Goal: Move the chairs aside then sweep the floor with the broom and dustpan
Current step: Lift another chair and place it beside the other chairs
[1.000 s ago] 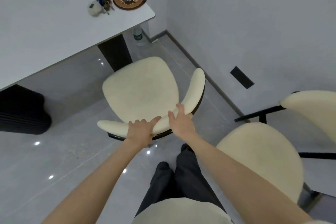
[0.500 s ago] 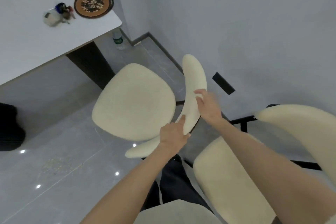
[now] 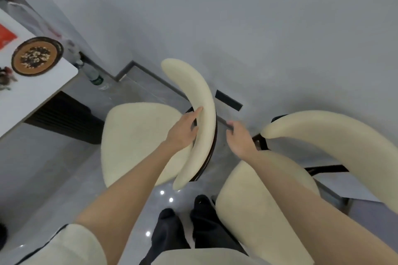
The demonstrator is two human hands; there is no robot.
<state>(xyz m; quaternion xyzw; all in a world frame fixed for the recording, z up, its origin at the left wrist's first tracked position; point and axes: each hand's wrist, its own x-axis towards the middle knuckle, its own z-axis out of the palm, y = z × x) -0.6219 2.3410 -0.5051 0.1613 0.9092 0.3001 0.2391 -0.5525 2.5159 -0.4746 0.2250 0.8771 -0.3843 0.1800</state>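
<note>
A cream chair (image 3: 137, 135) with a curved backrest (image 3: 200, 114) stands on the grey floor between the table and the wall, its backrest turned toward the wall. My left hand (image 3: 183, 133) grips the inner side of that backrest near its middle, fingers stretched along it. To the right of the backrest, my right hand (image 3: 239, 137) is off it, with loosely curled fingers and nothing in them. A second cream chair (image 3: 258, 204) stands at my right, its backrest (image 3: 336, 135) against the wall. No broom or dustpan is in view.
The white table's (image 3: 38, 92) corner at left carries a brown plate (image 3: 36, 56) and a red packet (image 3: 5, 36). A plastic bottle (image 3: 92, 75) stands on the floor by the wall. The wall and a black wall plate (image 3: 228, 100) lie just behind the chairs. My feet (image 3: 185, 221) are between the chairs.
The first chair has swung round, its backrest going from facing me to facing the wall. My right hand has let go of the backrest; my left hand stays on it.
</note>
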